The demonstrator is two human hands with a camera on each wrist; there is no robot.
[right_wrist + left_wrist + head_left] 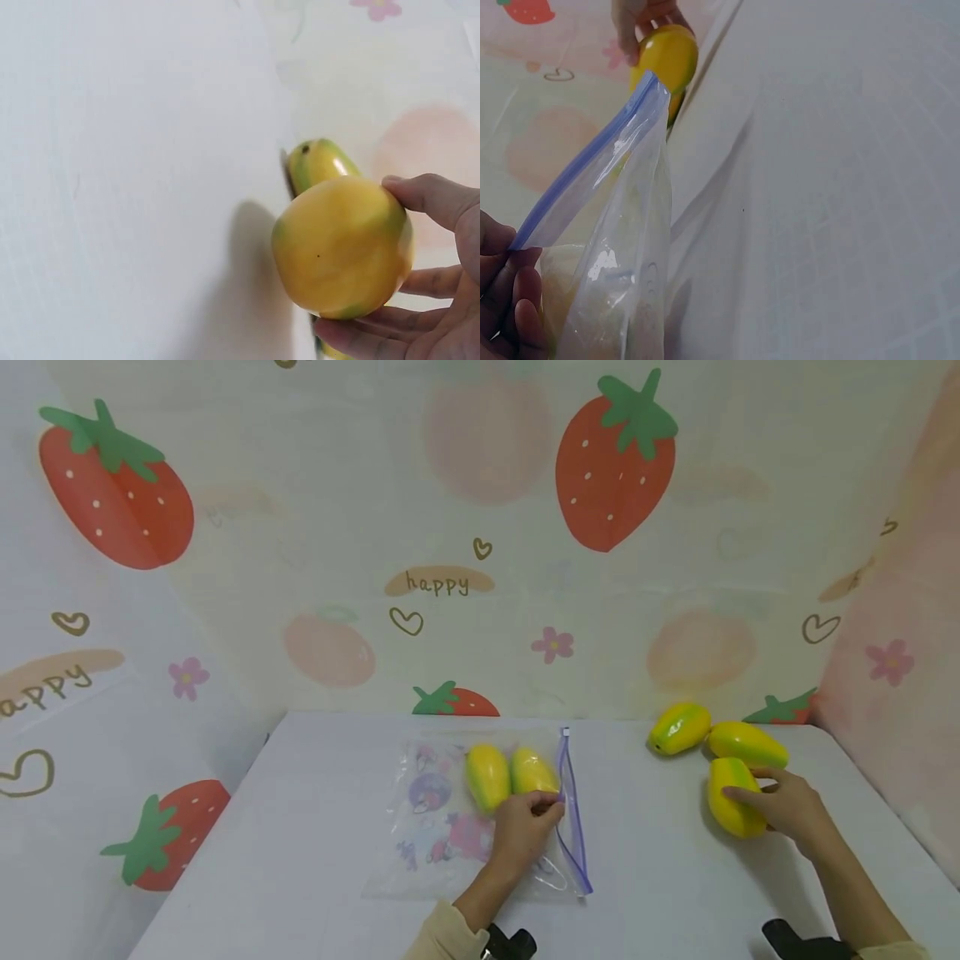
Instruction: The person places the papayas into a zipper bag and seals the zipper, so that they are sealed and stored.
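Note:
A clear zip bag [450, 877] with cartoon prints and a purple zip edge [577, 167] lies on the white table, two yellow-green papayas [488, 777] inside it. My left hand [522, 831] pinches the bag's zip edge between thumb and fingers, and the mouth stands parted. On the right, my right hand [797, 808] grips a shiny papaya [735, 797] from its right side, thumb and fingers spread round it. In the right wrist view this papaya [341, 247] hides part of those behind it. Two more papayas [678, 728] lie beyond that hand.
The white table [300, 827] reaches back to a wall sheet [337, 527] printed with strawberries, hearts and flowers. A pinkish side sheet [892, 735] borders the right edge. Black wrist straps show at both forearms.

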